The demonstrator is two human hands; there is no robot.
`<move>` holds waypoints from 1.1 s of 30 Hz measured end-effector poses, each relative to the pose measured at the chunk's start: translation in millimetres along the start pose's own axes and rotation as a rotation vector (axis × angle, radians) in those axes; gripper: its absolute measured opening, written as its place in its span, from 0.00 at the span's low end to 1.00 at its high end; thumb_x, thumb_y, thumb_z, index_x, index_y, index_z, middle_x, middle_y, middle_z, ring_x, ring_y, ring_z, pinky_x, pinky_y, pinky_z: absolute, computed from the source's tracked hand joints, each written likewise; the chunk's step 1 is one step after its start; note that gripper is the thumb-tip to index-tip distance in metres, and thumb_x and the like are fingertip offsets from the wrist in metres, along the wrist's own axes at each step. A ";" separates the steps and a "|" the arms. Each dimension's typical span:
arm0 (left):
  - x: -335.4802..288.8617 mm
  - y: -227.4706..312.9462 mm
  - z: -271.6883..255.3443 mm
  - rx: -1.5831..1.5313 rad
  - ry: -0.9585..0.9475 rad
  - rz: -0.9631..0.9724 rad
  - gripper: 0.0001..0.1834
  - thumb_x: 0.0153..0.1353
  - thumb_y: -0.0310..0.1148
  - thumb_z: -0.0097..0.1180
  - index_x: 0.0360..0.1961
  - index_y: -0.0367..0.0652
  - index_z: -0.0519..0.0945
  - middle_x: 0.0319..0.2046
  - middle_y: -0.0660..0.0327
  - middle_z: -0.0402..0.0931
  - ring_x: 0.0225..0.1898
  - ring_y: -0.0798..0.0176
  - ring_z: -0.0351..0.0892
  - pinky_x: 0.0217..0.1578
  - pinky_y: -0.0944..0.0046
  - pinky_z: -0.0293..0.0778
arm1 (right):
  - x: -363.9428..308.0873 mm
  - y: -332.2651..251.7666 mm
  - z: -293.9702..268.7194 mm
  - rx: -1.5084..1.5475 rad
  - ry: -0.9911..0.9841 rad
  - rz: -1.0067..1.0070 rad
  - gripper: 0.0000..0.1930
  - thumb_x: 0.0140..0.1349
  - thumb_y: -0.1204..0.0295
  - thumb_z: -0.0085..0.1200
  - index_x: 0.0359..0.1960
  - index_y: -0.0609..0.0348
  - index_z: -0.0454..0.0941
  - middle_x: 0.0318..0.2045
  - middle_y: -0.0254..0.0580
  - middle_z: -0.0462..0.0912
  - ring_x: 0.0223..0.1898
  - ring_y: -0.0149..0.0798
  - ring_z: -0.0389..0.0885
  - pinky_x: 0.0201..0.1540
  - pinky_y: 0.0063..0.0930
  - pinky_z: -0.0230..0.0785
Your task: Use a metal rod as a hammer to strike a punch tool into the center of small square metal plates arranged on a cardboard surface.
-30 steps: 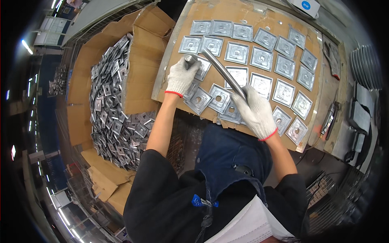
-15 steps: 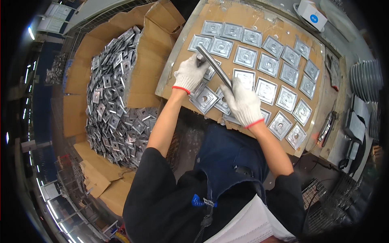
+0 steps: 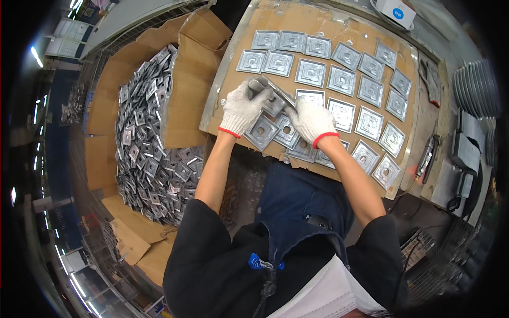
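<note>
My right hand (image 3: pixel 314 121), in a white knitted glove with a red cuff, is closed around the near end of a shiny metal rod (image 3: pixel 280 92). The rod slants up and left toward my left hand (image 3: pixel 243 107), gloved the same way. Its fingers are curled by the rod's far end; what they grip is mostly hidden. Under and around both hands lie square metal plates with a hole in the middle, such as the plate (image 3: pixel 261 132) below my left hand and another plate (image 3: pixel 287 131) between the hands.
More plates (image 3: pixel 341 80) lie in rough rows on a cardboard-covered table (image 3: pixel 228 95). At left, a big cardboard box (image 3: pixel 193 90) holds a heap of loose plates (image 3: pixel 146 138). To the right are a pair of pliers-like tools (image 3: pixel 427 159), a spare glove (image 3: pixel 430 82) and stacked round discs (image 3: pixel 474 90).
Both hands have moved slightly left and the rod looks shorter, tilted differently. My left fingers have closed in by its far end. The whole view has shifted a little.
</note>
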State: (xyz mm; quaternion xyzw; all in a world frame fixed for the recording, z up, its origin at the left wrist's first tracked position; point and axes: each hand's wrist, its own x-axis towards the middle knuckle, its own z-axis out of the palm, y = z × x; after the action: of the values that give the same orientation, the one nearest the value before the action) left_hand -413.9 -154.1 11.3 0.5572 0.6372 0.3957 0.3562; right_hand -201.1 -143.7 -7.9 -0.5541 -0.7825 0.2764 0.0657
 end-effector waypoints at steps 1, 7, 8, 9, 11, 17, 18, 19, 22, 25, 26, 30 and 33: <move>-1.4 3.1 -5.8 0.017 0.000 -0.011 0.13 0.70 0.27 0.67 0.53 0.34 0.85 0.38 0.58 0.91 0.43 0.67 0.90 0.47 0.65 0.84 | -1.4 -3.3 -4.8 0.007 0.001 -0.006 0.27 0.78 0.46 0.47 0.46 0.63 0.80 0.33 0.62 0.88 0.38 0.65 0.90 0.41 0.57 0.82; 0.7 1.0 -19.8 -0.094 0.091 -0.009 0.11 0.72 0.28 0.66 0.50 0.32 0.83 0.37 0.54 0.90 0.40 0.66 0.90 0.36 0.68 0.81 | -56.1 6.1 -47.4 0.292 -0.191 0.247 0.28 0.77 0.47 0.50 0.49 0.65 0.80 0.35 0.65 0.88 0.42 0.67 0.88 0.48 0.55 0.78; 0.1 20.1 -11.7 -0.162 0.098 -0.049 0.11 0.73 0.28 0.66 0.50 0.31 0.82 0.37 0.55 0.90 0.40 0.66 0.90 0.36 0.67 0.81 | -70.8 18.7 -44.5 0.293 -0.179 0.260 0.28 0.77 0.47 0.50 0.49 0.65 0.80 0.35 0.65 0.88 0.42 0.67 0.88 0.48 0.55 0.78; 0.9 32.0 -1.6 -0.230 0.102 -0.090 0.10 0.73 0.27 0.65 0.49 0.30 0.82 0.36 0.56 0.89 0.40 0.66 0.90 0.36 0.66 0.82 | -86.0 34.6 -36.3 0.356 -0.086 0.250 0.28 0.77 0.48 0.51 0.51 0.67 0.80 0.35 0.66 0.87 0.42 0.67 0.88 0.48 0.55 0.77; 8.9 21.2 17.3 -0.378 0.054 -0.021 0.11 0.68 0.27 0.69 0.47 0.32 0.84 0.33 0.56 0.89 0.34 0.65 0.90 0.37 0.64 0.84 | -104.5 54.0 -24.5 0.427 -0.001 0.232 0.28 0.76 0.49 0.51 0.53 0.68 0.80 0.35 0.67 0.87 0.43 0.68 0.87 0.48 0.55 0.76; 14.7 17.3 83.6 -0.173 -0.082 -0.077 0.13 0.69 0.31 0.70 0.47 0.33 0.83 0.32 0.57 0.88 0.33 0.67 0.88 0.39 0.66 0.83 | -154.2 90.0 -2.4 0.569 0.118 0.359 0.27 0.75 0.51 0.55 0.53 0.70 0.80 0.34 0.69 0.85 0.43 0.69 0.86 0.47 0.52 0.75; 18.0 7.6 91.5 -0.141 -0.112 -0.046 0.14 0.68 0.30 0.71 0.48 0.32 0.82 0.32 0.58 0.88 0.33 0.69 0.86 0.38 0.67 0.81 | -160.9 100.0 5.0 0.511 0.091 0.369 0.26 0.75 0.52 0.56 0.53 0.70 0.80 0.34 0.69 0.84 0.43 0.69 0.86 0.46 0.52 0.75; 16.5 11.1 98.0 -0.140 -0.133 -0.045 0.14 0.68 0.30 0.71 0.48 0.32 0.82 0.32 0.58 0.88 0.33 0.69 0.86 0.38 0.67 0.81 | -168.5 103.3 6.3 0.517 0.099 0.387 0.26 0.75 0.52 0.56 0.53 0.70 0.80 0.34 0.69 0.84 0.43 0.69 0.86 0.46 0.52 0.75; 9.4 27.4 107.0 -0.201 -0.089 -0.139 0.13 0.69 0.29 0.69 0.48 0.33 0.81 0.32 0.57 0.88 0.34 0.66 0.88 0.39 0.67 0.82 | -180.4 101.9 -5.0 0.578 0.020 0.461 0.27 0.76 0.52 0.55 0.54 0.71 0.79 0.39 0.72 0.85 0.46 0.71 0.85 0.49 0.53 0.75; 10.5 16.1 112.1 -0.206 -0.120 -0.071 0.12 0.68 0.28 0.70 0.47 0.33 0.82 0.32 0.57 0.88 0.34 0.68 0.87 0.40 0.67 0.82 | -185.2 110.5 6.4 0.576 0.046 0.468 0.27 0.76 0.51 0.55 0.53 0.71 0.79 0.40 0.72 0.85 0.48 0.72 0.84 0.50 0.54 0.74; 8.3 16.5 114.5 -0.219 -0.106 -0.060 0.13 0.67 0.27 0.71 0.47 0.34 0.82 0.33 0.59 0.88 0.34 0.69 0.86 0.40 0.67 0.82 | -185.8 111.5 6.4 0.580 0.046 0.470 0.27 0.76 0.51 0.55 0.53 0.71 0.79 0.40 0.72 0.85 0.48 0.72 0.84 0.50 0.54 0.74; 5.0 -4.6 119.1 0.028 -0.014 0.093 0.17 0.64 0.34 0.76 0.47 0.36 0.84 0.34 0.59 0.87 0.34 0.69 0.85 0.37 0.65 0.82 | -178.7 110.8 3.4 0.569 0.028 0.444 0.27 0.76 0.50 0.55 0.52 0.70 0.80 0.40 0.73 0.85 0.48 0.72 0.84 0.50 0.55 0.74; 3.6 -3.9 123.5 -0.153 0.001 0.044 0.17 0.62 0.36 0.78 0.45 0.38 0.85 0.33 0.59 0.87 0.33 0.70 0.85 0.36 0.65 0.82 | -175.1 109.8 5.5 0.536 0.016 0.422 0.28 0.76 0.49 0.55 0.51 0.69 0.80 0.39 0.73 0.84 0.49 0.72 0.84 0.50 0.56 0.74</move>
State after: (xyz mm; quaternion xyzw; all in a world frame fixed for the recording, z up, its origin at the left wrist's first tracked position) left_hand -305.5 -137.6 -45.7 0.5419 0.5929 0.4514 0.3887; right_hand -46.1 -278.2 -32.4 -0.6689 -0.5496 0.4755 0.1564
